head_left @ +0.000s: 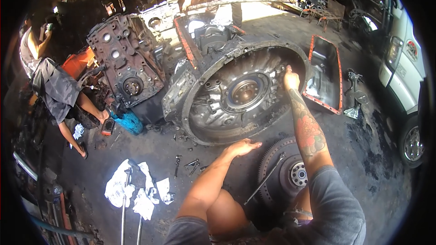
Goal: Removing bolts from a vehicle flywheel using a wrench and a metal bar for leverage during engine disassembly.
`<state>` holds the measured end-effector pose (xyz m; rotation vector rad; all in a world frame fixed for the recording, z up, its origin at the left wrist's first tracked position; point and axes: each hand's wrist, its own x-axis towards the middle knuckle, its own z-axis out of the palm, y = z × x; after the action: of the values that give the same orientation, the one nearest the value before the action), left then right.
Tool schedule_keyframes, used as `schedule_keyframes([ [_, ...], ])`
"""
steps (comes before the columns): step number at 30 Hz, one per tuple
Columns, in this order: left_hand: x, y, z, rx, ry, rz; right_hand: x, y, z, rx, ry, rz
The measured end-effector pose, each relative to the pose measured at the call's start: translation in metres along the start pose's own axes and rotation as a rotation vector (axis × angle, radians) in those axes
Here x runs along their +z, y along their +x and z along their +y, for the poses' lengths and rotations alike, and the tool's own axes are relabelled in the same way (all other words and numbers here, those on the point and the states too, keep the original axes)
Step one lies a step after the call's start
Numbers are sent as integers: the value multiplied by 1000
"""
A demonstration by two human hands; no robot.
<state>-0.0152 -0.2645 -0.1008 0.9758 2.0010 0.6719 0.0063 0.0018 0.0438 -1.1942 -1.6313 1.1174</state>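
Observation:
A large round flywheel housing [190, 109] on a greasy engine fills the middle, its open face toward me. At its centre sits a round crankshaft flange [245, 91]. My right hand [291, 78] reaches inside the housing's right side, fingers closed near the inner wall; what they hold, if anything, is hidden. My left hand [245, 147] is just below the lower rim, fingers stretched out with nothing in them. Between my legs and the housing lies a toothed flywheel [265, 154], partly hidden by my right arm. A long wrench [267, 178] rests across it.
Several bolts [193, 164] and white rags [119, 183] with long-handled tools lie at left. Behind them stand a blue container [129, 122] and an engine block [125, 59]. An oil pan [338, 70] and white vehicle [402, 63] are right. Two people are nearby, one holding a long bar [240, 2].

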Motion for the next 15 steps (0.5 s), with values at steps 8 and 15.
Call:
schedule_keyframes([
  [8,-12,-1,-2,-130,83,-179,16,1,29,-605,-80,313],
  [15,-5,2,10,-123,42,-218,-3,19,18,119,369,-279],
])
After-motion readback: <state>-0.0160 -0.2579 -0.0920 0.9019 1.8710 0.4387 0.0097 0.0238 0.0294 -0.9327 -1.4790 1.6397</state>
